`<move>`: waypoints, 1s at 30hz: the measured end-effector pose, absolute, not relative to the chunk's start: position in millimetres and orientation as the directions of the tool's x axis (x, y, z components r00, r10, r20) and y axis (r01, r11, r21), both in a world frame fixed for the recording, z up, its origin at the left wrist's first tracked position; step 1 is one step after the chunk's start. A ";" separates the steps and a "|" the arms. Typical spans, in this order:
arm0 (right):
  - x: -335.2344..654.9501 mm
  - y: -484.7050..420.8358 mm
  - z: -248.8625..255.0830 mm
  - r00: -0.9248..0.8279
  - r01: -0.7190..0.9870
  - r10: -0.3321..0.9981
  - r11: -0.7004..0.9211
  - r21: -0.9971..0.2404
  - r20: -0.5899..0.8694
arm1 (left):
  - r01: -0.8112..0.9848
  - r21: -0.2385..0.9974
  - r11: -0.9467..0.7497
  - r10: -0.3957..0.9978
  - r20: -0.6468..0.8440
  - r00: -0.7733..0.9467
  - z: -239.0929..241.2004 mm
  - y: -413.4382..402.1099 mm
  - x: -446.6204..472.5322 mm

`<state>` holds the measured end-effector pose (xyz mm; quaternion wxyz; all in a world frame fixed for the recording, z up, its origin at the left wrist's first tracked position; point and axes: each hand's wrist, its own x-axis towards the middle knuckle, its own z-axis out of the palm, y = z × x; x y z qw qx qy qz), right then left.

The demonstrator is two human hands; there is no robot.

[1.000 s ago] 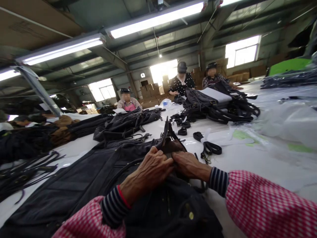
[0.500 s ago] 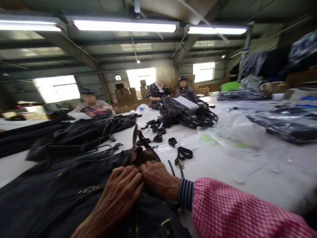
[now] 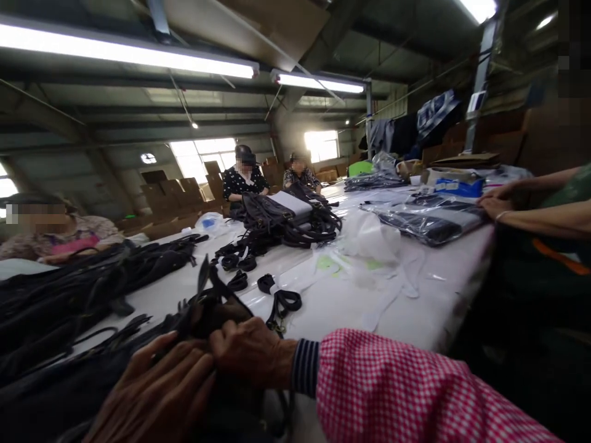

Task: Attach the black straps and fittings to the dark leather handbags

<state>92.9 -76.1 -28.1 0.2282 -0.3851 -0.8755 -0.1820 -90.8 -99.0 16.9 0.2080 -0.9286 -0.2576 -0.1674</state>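
Observation:
A black bag (image 3: pixel 50 387) lies at the near edge of the table, its strap (image 3: pixel 226 288) standing up beyond my hands. My right hand (image 3: pixel 252 352) is closed on the bag's top edge with fingers curled. Beside it, touching, my left hand (image 3: pixel 159 387) presses its bent fingers against the same edge; its fingertips are partly hidden. Dark brown lining shows at the bag's opening. Just past my right hand, a bundled black strap (image 3: pixel 281 298) with a metal clasp rests on the white table (image 3: pixel 323 307).
More black bags (image 3: pixel 92 283) lie along the left. A pile of dark bags (image 3: pixel 268 215) with white paper sits mid-table. Clear plastic (image 3: pixel 369 237) and a plastic-wrapped dark item (image 3: pixel 434 218) are to the right, where another person's hands (image 3: pixel 498 200) rest. Several people sit or stand around.
My view has swung to the right, bringing the table's right edge and another person's arms into sight. Both my hands stay on the bag's edge, close together.

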 end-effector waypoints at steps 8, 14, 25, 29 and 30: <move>163.3 -89.2 -44.3 -0.511 0.827 0.787 0.559 -0.051 0.346 | 0.648 -0.028 -0.761 0.635 0.172 0.753 4.9 -121.1 -45.5; 168.8 -93.1 -41.4 -0.574 0.743 0.778 0.626 -0.239 0.255 | 0.705 0.157 -0.692 0.722 0.165 0.672 -0.7 -118.9 -48.6; 172.1 -123.3 -52.7 -0.602 0.696 0.756 0.654 -0.295 0.258 | 0.762 0.170 -0.625 0.778 0.049 0.626 11.5 -118.3 -23.4; 167.5 -120.2 -46.3 -0.564 0.705 0.783 0.622 -0.340 0.262 | 0.783 0.177 -0.597 0.796 0.004 0.606 7.1 -113.3 -20.4; 166.5 -118.6 -46.9 -0.540 0.696 0.792 0.610 -0.378 0.285 | 0.786 0.163 -0.597 0.798 0.022 0.602 4.7 -111.8 -20.3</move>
